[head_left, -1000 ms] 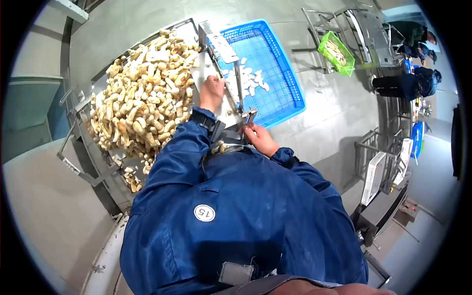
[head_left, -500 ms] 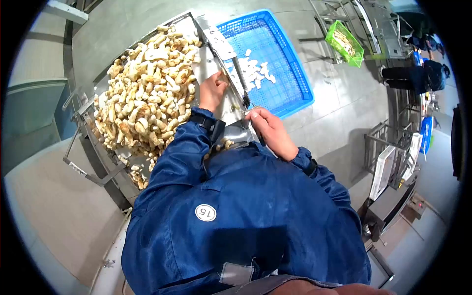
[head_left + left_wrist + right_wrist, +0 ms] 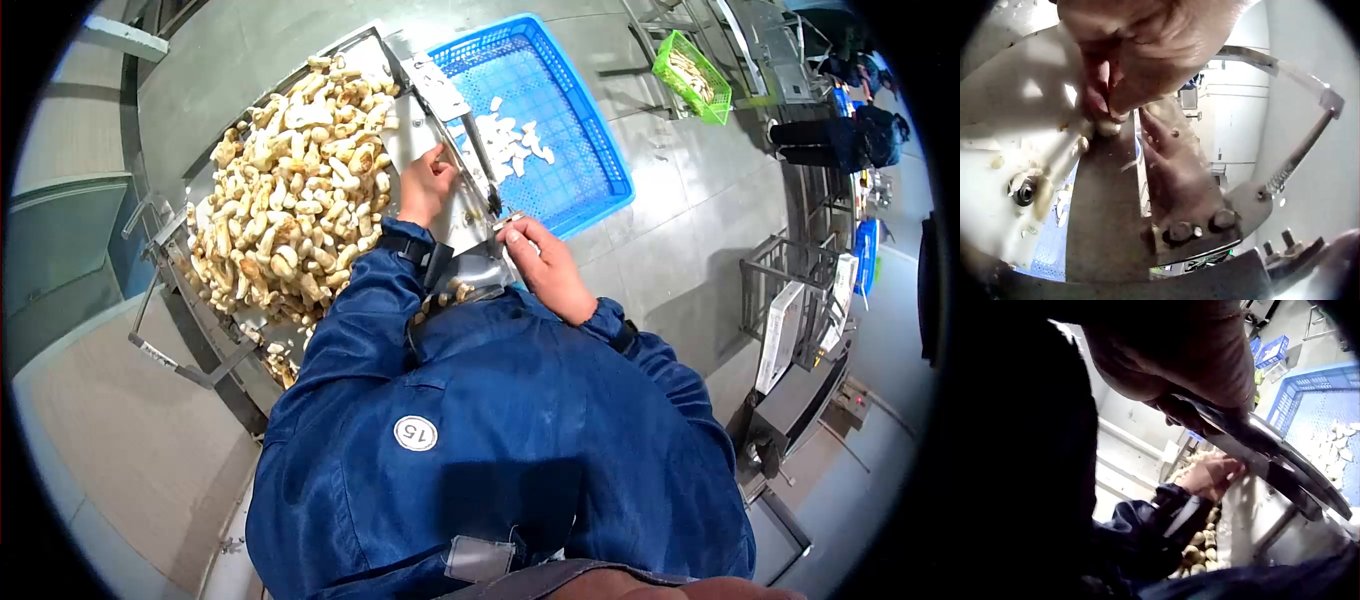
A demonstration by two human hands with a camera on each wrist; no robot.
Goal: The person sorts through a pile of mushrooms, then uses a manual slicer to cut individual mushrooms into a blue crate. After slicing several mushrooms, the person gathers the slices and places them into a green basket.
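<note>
My left hand (image 3: 425,188) is over the pale board (image 3: 403,143) beside a hinged cutter. In the left wrist view its curled fingertips pinch a small pale mushroom (image 3: 1109,129), mostly hidden, close to the metal blade (image 3: 1175,169). My right hand (image 3: 550,272) grips the cutter's handle (image 3: 508,222) at the near end; its fingers wrap round the metal in the right wrist view. Left of the board lies a big heap of cream and brown mushrooms (image 3: 300,180). White cut pieces (image 3: 515,145) lie in a blue crate (image 3: 590,120) past the blade.
A metal frame (image 3: 215,365) supports the table's left side. Farther right, a green basket (image 3: 715,95) holds pale pieces, and metal racks (image 3: 785,285) stand on the tiled floor. Another person (image 3: 840,140) stands at the far right.
My right hand has risen with the cutter's handle since a second ago and sits slightly farther right. The left hand stays by the blade. The whole head view has shifted a little.
</note>
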